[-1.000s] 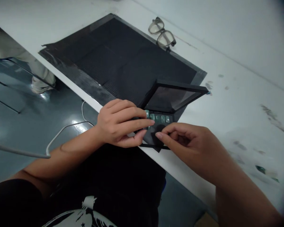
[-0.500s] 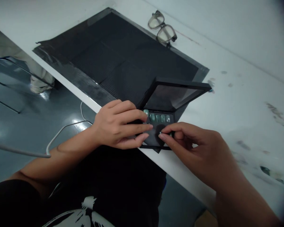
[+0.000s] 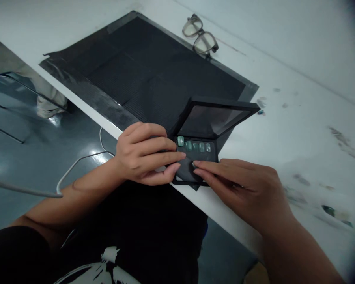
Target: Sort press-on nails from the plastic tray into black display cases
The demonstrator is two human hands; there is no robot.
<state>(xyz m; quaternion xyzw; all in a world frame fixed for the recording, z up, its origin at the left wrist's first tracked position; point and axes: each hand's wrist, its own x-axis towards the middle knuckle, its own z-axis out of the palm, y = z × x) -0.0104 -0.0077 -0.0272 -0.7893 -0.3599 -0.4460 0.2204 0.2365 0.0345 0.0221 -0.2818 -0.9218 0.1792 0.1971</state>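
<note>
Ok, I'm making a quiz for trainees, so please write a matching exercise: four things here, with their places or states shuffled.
1. Glasses
2. Black case
3. Right hand
4. Green pieces

A. Fingertips drawn together
B. In a row inside the case
C. Past the black sheet
D. Lid raised

Pairs: 1-C, 2-D, 3-A, 4-B

Eyeglasses [image 3: 205, 42] sit on the table [image 3: 284, 59] at twelve o'clock; a pale cable [image 3: 32, 192] bends near eight, metal bars [image 3: 6, 133] near nine.

The nail tips [image 3: 195, 147] look glossy, their case's frame [image 3: 225, 103] like smooth matt plastic.
</note>
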